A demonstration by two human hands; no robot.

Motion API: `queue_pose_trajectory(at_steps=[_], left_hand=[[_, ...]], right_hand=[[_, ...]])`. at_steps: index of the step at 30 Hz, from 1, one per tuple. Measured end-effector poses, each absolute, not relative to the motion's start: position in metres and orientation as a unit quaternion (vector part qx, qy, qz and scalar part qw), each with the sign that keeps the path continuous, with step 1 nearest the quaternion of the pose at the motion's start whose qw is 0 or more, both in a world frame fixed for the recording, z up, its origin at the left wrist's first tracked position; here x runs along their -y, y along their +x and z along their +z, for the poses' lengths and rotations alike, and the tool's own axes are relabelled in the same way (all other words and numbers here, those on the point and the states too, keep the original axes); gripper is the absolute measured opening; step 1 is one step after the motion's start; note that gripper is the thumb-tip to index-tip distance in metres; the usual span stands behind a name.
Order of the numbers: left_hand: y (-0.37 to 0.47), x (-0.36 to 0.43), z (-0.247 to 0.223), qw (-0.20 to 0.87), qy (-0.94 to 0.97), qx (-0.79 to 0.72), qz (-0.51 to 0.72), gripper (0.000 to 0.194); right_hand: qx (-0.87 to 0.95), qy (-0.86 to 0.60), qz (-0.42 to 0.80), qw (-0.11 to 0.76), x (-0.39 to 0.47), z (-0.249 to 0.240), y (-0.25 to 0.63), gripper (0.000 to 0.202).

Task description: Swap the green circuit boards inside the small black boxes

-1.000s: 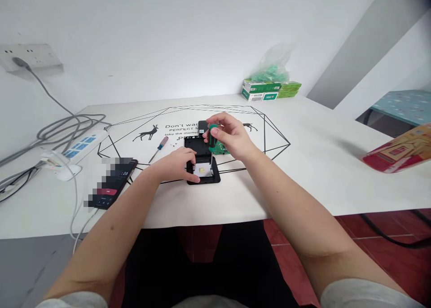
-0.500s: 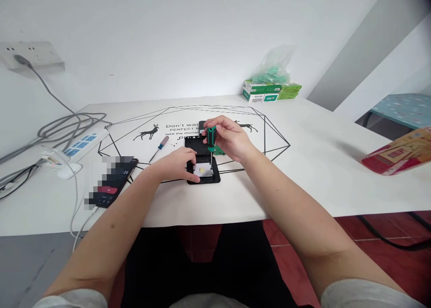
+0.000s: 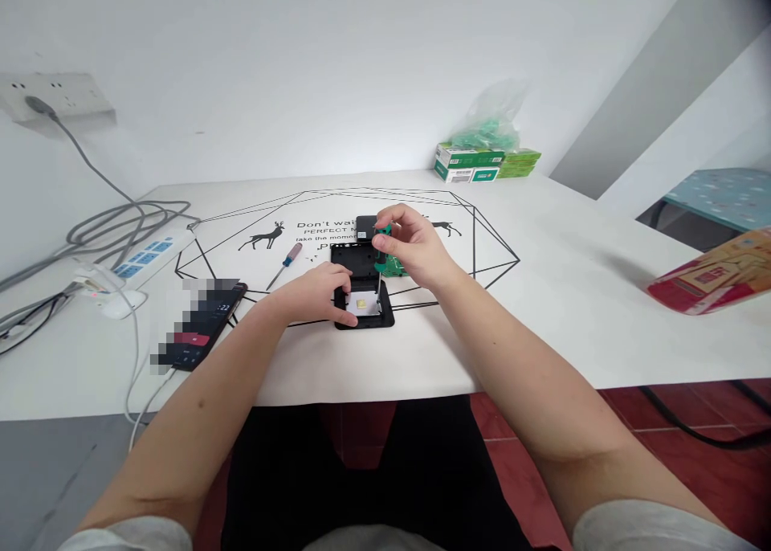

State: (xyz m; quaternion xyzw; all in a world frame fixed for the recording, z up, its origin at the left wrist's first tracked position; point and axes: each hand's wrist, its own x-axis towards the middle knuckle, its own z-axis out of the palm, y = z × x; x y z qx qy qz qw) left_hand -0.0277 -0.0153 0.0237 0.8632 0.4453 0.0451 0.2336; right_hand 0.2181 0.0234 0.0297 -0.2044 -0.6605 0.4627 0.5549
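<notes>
My right hand (image 3: 413, 246) is closed around the handle of a green-and-black screwdriver (image 3: 381, 254). Its shaft points down, with the tip at the right edge of a silver plate bearing a yellowish square. That plate lies inside a black device housing (image 3: 389, 320). My left hand (image 3: 322, 294) grips the left side of the housing, thumb on the near edge and fingers along the far left. Behind the housing lie a black cover (image 3: 346, 263), a green circuit board (image 3: 395, 267) and a black part with a small label (image 3: 365, 226).
A second screwdriver (image 3: 285, 265) and tiny dark screw-like bits (image 3: 312, 259) lie left of the parts. Further left are a phone (image 3: 210, 326), a power strip (image 3: 148, 258) and coiled grey cables (image 3: 120, 222). Boxes (image 3: 470, 161) stand at the back; a red-and-tan package (image 3: 711, 274) lies right.
The screwdriver's handle has tipped slightly to the right, and my right hand has shifted and changed its finger position around it. My left hand and the housing have stayed put.
</notes>
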Motion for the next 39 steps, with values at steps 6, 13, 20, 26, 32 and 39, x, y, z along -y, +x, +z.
queue_pose_trajectory(at_steps=[6,13,20,26,32,39], left_hand=[[-0.0282,0.0144,0.0238,0.233,0.862,-0.449,0.040,0.054],[-0.0265,0.0147,0.0248,0.227,0.864,-0.447,0.040,0.053],[-0.0274,0.0146,0.0232,0.232,0.863,-0.446,0.046,0.054],[-0.0277,0.0147,0.0244,0.236,0.862,-0.447,0.041,0.054],[-0.0278,0.0146,0.0245,0.233,0.862,-0.447,0.047,0.054],[-0.0275,0.0150,0.0253,0.237,0.859,-0.451,0.042,0.055]], right_hand=[[0.618,-0.199,0.535,0.540,-0.0173,0.0316,0.2155,0.034],[0.622,-0.233,0.491,0.564,-0.0199,0.0294,0.2145,0.018],[0.607,-0.235,0.500,0.571,-0.0235,0.0308,0.2156,0.026],[0.606,-0.226,0.519,0.559,-0.0197,0.0294,0.2102,0.062],[0.603,-0.211,0.545,0.543,-0.0170,0.0272,0.2107,0.041],[0.663,-0.257,0.400,0.579,-0.0230,0.0262,0.2149,0.024]])
